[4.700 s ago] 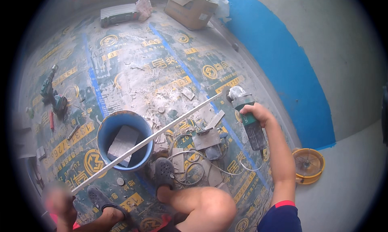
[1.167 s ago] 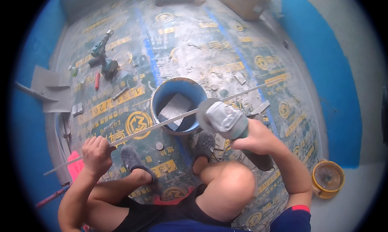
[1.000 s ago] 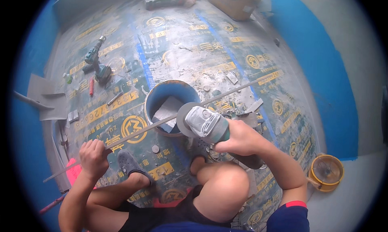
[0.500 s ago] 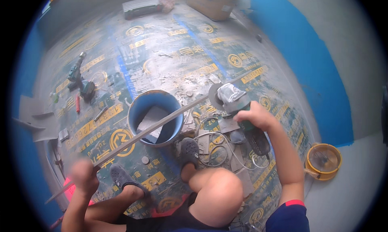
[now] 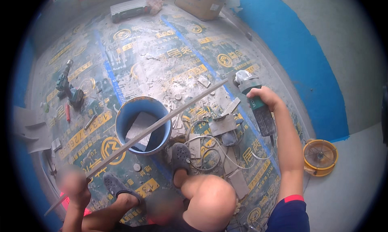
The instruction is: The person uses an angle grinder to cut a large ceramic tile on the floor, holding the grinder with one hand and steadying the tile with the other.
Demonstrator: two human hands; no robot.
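My right hand [image 5: 264,97] is closed round the body of an angle grinder [image 5: 260,114], green and black with a silver head. Its thin disc [image 5: 233,79] is beside the far end of a long narrow grey strip [image 5: 161,120], whose material I cannot make out. My left hand [image 5: 76,187], partly blurred, grips the strip near its lower left end. The strip slants up to the right across a blue bucket [image 5: 120,129], which holds a pale flat piece [image 5: 140,129]. A power cord hangs from the grinder's rear.
Dust and broken chips cover the printed floor sheeting [image 5: 161,64]. A cordless drill [image 5: 66,84] lies at left, a yellow round fan [image 5: 320,157] at right. A cardboard box [image 5: 200,4] and tool case [image 5: 129,9] are at the back. Loose cable [image 5: 208,167] lies by my feet.
The grinder has moved up and right, to the strip's far end. A stretch of strip that reached past the disc no longer shows there. My left hand still grips the strip.
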